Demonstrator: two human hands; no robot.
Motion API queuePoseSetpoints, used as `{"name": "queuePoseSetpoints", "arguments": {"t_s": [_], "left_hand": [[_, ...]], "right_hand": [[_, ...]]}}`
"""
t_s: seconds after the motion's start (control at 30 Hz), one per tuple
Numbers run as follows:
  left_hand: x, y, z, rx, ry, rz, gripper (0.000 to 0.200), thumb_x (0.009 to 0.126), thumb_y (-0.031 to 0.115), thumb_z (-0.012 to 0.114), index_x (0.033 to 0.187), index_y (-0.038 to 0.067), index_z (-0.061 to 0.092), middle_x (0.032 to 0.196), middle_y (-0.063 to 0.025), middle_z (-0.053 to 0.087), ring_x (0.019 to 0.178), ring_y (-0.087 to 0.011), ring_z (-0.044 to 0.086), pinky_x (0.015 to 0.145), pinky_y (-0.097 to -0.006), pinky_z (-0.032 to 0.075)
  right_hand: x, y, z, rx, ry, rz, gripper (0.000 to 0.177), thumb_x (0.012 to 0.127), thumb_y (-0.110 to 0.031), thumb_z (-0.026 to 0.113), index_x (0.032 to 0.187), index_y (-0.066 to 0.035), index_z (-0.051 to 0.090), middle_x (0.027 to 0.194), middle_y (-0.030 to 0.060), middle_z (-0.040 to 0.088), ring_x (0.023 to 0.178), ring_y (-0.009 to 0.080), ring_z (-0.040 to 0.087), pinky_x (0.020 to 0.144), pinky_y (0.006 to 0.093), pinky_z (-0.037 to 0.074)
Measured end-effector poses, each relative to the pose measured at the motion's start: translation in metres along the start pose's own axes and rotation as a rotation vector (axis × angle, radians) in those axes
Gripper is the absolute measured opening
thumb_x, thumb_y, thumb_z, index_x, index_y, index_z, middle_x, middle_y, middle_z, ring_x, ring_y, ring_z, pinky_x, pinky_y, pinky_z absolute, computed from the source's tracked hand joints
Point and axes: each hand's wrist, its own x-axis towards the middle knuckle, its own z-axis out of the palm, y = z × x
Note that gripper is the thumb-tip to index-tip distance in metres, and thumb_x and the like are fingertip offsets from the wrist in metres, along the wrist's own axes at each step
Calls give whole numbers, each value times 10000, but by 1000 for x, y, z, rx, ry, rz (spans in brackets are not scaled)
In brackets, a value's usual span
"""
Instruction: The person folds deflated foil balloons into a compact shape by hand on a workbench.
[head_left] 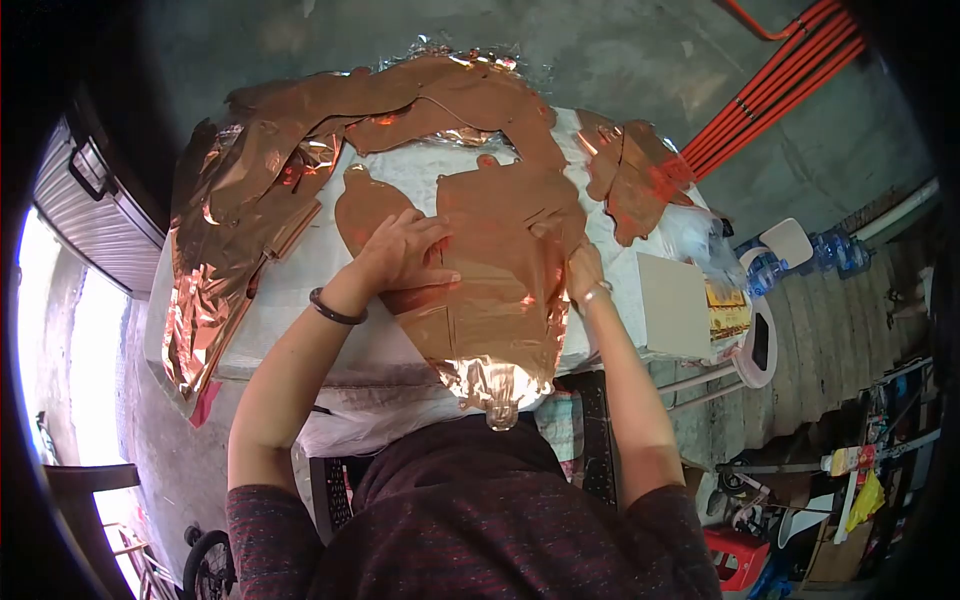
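Note:
A flat, uninflated copper-coloured foil balloon [505, 220] lies on the white-covered table [400, 165] in front of me. Its shiny tab end hangs over the near edge. My left hand [405, 252] rests on its left side, thumb and fingers apart on the foil. At the balloon's right edge my right hand [585, 275] has its fingers closed on the foil, partly hidden beneath it. Another rounded foil piece [372, 205] sticks out on the left, partly under my left hand.
More flat foil balloons [400, 95] are heaped along the back and left of the table, with another small pile [637, 180] at the right. A white box [672, 305] stands at the right edge. Orange pipes [770, 85] and a white chair [757, 345] are beyond.

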Motion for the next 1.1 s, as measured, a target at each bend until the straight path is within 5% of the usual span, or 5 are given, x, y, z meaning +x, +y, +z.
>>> {"name": "queuePoseSetpoints", "arguments": {"t_s": [0.1,0.27,0.5,0.77,1.1], "left_hand": [[0,-5,7,39,65,42,690,714,597,677,1182,98,589,1250,-42,578,1086,-269,515,911,-392,426],[-1,-4,6,57,53,27,695,719,603,672,1190,98,588,1275,-44,565,1100,-269,509,915,-399,424],[0,2,0,49,22,-2,684,711,573,699,1192,101,588,1271,-42,564,1099,-271,508,911,-408,430],[2,4,-3,36,-6,-17,688,699,503,743,1226,98,563,1249,-50,574,1101,-270,504,927,-398,414],[0,4,-3,13,32,17,672,697,433,764,1240,94,558,1204,-61,594,1045,-271,520,890,-385,429]], "right_hand": [[39,-11,4,140,-434,288,443,916,-195,473,1318,-11,441,1172,221,562,1027,386,548,852,458,456],[69,-66,4,573,51,173,515,984,-321,370,1374,15,390,1395,304,374,1315,420,346,1088,428,294],[69,-79,1,299,-309,368,560,979,-394,368,1413,-39,354,1481,261,267,1369,408,263,1119,421,238],[49,-102,-22,607,-35,388,600,965,-412,401,1419,-26,330,1471,283,258,1369,418,248,1115,441,250],[-74,-150,-157,780,-249,412,413,961,-219,485,1279,44,496,1321,255,493,1244,367,472,1047,404,365]]}}
